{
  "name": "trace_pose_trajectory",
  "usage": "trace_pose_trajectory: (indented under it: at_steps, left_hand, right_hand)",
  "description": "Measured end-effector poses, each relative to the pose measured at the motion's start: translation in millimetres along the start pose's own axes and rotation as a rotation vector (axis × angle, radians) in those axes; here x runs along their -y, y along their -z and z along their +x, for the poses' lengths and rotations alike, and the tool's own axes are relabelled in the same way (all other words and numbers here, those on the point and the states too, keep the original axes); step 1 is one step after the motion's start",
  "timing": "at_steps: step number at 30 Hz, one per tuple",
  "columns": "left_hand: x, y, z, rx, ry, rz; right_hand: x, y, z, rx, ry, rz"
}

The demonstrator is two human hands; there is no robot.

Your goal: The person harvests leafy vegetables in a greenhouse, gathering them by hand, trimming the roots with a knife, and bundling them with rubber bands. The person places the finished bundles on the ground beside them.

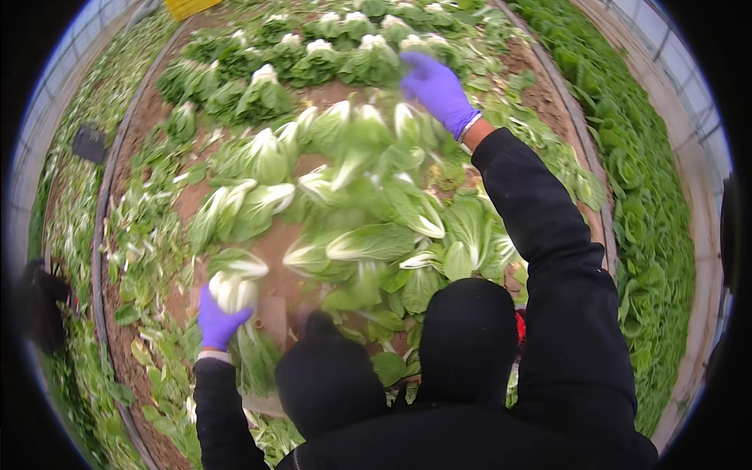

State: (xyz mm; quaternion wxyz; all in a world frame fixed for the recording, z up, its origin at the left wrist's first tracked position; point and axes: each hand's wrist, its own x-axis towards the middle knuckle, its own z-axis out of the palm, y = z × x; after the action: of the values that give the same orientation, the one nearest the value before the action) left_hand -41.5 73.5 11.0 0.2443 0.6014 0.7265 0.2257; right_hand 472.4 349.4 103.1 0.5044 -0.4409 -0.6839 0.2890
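Note:
My left hand (222, 314), in a purple glove, is closed around the pale base of a leafy cabbage (233, 291) at the lower left. My right hand (437, 91), also gloved in purple, is stretched out at the upper right, blurred, beside upturned leafy heads (373, 59); no held thing shows in it, but its fingers are too blurred to judge. Between the hands, loose outer leaves (370, 242) with white ribs lie on the soil. A row of whole heads (264, 97) stands with pale bases upward beyond them.
A dark hose (108, 182) runs along the left and another pipe (564, 97) along the right. Growing green plants (634, 205) fill the right side. A yellow crate (189, 7) is at the top left, and a dark flat object (89, 143) lies at the left.

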Motion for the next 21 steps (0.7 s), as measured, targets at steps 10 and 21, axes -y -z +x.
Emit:
trace_pose_trajectory:
  at_steps: [10, 21]
  left_hand:
    - [36, 0, 9, 0.103, 0.017, -0.124]
    - [41, 1, 10, 0.093, 0.041, -0.015]
  right_hand:
    - [-7, 199, -475, -0.406, -1.183, -0.268]
    - [-65, 93, -653, 0.126, -1.560, -0.886]
